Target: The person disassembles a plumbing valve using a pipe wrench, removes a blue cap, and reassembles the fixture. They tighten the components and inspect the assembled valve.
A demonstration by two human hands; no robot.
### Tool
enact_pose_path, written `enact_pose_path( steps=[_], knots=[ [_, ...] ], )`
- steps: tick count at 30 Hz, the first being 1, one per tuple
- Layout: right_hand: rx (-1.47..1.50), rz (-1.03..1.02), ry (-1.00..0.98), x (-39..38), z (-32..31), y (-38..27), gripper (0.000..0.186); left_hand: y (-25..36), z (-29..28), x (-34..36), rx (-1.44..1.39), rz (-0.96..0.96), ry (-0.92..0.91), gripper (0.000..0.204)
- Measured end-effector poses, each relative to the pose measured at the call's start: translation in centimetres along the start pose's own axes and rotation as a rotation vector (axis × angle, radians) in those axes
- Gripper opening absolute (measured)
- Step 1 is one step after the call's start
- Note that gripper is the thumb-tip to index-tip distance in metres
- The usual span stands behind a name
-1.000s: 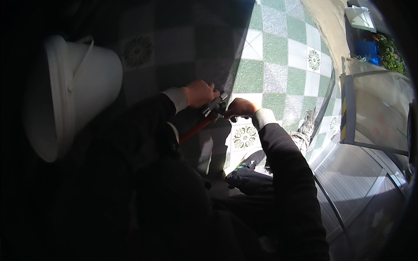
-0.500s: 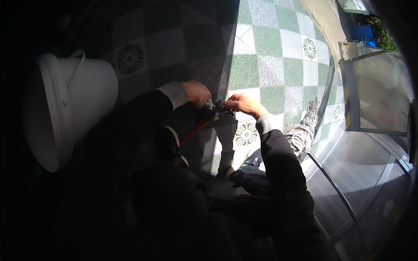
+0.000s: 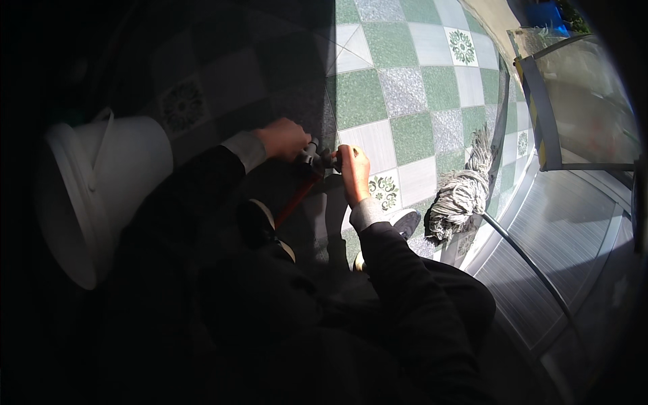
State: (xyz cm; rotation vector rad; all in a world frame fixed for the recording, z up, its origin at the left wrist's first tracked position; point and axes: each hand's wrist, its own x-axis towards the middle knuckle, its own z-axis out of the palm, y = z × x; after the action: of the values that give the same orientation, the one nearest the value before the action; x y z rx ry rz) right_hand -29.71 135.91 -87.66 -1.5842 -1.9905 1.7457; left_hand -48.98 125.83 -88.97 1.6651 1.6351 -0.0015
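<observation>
A metal fitting with dark parts [image 3: 310, 155] sits at the top of a red pole [image 3: 296, 197] in the shade at the middle. My left hand [image 3: 285, 140] is closed on the metal fitting from the left. In sunlight just to the right, my right hand [image 3: 354, 173] is closed round a small dark part at the fitting's side; its fingertips are partly hidden. Below the hands my shoes [image 3: 403, 223] show on the tiled floor [image 3: 410, 145].
A white bucket [image 3: 91, 196] with a handle stands at the left in shade. A grey string mop [image 3: 457, 202] lies at the right, its metal pole running toward the lower right. Framed translucent panels [image 3: 550, 253] line the right side, with a blue object [image 3: 543, 17] behind.
My right hand has turned more upright and shifted left, while my left hand moved slightly left. The view has shifted, showing more of the mop and of my right shoe.
</observation>
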Motion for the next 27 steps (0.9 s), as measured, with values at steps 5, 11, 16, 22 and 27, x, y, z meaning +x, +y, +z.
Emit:
enact_pose_path(
  steps=[5,11,16,22,27],
  knots=[
    [0.028,0.023,0.102,0.1,1.1,-0.1,0.033,0.4,2.1,-1.2,0.154,0.082,0.303,0.016],
    [0.053,0.007,0.171,0.1,1.5,0.6,0.032,-0.1,2.3,-0.3,0.123,0.125,0.278,0.014],
    [0.084,-0.078,0.225,0.6,1.9,1.8,0.032,0.4,-0.3,0.5,0.016,0.113,0.111,0.011],
    [0.095,-0.143,0.2,0.8,1.3,2.5,0.036,0.9,-5.2,3.7,-0.258,-0.192,-0.552,0.022],
    [0.185,-0.085,0.167,0.9,1.2,2.1,0.035,-1.0,-4.7,3.8,-0.538,-0.151,-0.539,0.039]
  ],
)
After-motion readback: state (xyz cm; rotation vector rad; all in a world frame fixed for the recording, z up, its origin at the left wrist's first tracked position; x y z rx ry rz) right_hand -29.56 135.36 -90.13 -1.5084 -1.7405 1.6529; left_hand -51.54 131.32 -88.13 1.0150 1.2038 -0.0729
